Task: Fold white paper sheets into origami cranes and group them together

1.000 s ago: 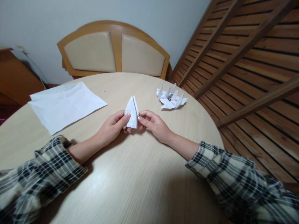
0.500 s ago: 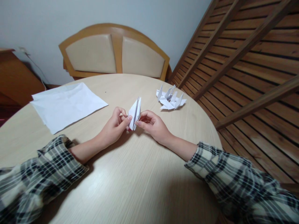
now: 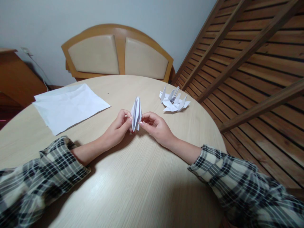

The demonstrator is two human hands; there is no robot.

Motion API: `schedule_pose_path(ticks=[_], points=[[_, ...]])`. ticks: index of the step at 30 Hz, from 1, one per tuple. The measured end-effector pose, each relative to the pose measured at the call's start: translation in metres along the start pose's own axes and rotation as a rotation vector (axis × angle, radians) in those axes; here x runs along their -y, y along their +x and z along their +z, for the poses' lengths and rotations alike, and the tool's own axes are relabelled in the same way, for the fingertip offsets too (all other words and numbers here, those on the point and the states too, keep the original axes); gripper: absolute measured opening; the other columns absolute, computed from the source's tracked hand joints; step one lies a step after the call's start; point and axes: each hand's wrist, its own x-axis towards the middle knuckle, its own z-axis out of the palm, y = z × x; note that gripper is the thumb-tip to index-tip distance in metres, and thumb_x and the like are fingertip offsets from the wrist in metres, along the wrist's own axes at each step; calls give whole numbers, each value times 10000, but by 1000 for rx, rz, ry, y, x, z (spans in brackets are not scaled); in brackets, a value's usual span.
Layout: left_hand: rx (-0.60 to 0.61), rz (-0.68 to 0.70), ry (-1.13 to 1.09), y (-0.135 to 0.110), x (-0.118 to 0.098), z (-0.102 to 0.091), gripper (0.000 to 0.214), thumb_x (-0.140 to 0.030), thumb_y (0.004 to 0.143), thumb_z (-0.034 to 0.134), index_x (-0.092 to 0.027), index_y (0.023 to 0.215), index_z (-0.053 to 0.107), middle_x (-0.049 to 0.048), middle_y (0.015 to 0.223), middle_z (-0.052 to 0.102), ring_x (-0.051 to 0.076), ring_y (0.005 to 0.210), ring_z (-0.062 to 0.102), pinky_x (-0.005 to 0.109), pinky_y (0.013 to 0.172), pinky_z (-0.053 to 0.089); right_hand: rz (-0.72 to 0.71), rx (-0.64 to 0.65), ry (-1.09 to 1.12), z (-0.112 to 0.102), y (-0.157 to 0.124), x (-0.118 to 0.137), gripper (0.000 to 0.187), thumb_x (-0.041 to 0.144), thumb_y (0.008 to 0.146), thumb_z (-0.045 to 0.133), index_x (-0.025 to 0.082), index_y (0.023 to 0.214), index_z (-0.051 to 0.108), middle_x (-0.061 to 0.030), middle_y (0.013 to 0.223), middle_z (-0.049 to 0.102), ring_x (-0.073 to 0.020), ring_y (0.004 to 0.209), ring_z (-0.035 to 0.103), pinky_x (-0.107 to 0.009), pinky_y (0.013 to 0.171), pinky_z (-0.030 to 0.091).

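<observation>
Between my two hands is a narrow piece of folded white paper [image 3: 136, 111], held upright above the table with its pointed end away from me. My left hand [image 3: 121, 126] pinches its left side between thumb and fingers. On the opposite side, the thumb and fingers of my right hand [image 3: 155, 126] grip the right layers. The folds stand slightly apart down the middle. Several finished paper cranes [image 3: 174, 103] sit in a cluster at the far right of the table.
White paper sheets [image 3: 71, 107] lie stacked unevenly on the left of the round wooden table [image 3: 133, 183]. Past the far edge stands a padded wooden headboard-like panel [image 3: 122, 53]. A slatted wooden structure [image 3: 249, 69] rises along the right side.
The folded paper has turned more upright, and its layers now spread apart where they lay closer together before. Both hands stay in nearly the same place.
</observation>
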Motion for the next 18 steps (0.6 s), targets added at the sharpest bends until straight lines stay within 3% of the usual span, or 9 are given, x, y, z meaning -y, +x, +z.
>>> schedule_pose_path(ticks=[5, 10, 13, 18], points=[[30, 26, 81, 1, -6, 1, 245, -442, 993, 532, -205, 930, 530, -5, 851, 592, 150, 773, 591, 313, 752, 522, -51, -70, -52, 0, 0, -3, 131, 303, 855, 672, 224, 937, 606, 6, 863, 632, -139, 775, 592, -307, 730, 496], [33, 125, 145, 1, -7, 3, 241, -376, 878, 694, -210, 983, 555, 52, 1088, 620, 201, 1041, 601, 354, 907, 541, -138, -133, -157, -1, -1, -1, 83, 272, 875, 655, 226, 934, 620, -5, 905, 626, -143, 808, 602, -309, 746, 501], [13, 113, 140, 0, -7, 4, 305, -335, 815, 753, -216, 997, 540, 60, 1160, 604, 204, 1063, 608, 360, 895, 573, -140, -131, -181, -1, -1, -1, 82, 266, 876, 660, 230, 941, 627, -13, 938, 635, -151, 841, 618, -322, 784, 523], [-34, 95, 184, -1, -8, 5, 274, -352, 846, 726, -193, 1010, 575, 68, 1097, 626, 205, 1026, 624, 348, 843, 598, -137, -112, -108, 1, -1, -1, 127, 304, 863, 713, 232, 942, 644, -16, 949, 652, -156, 874, 637, -333, 823, 540]])
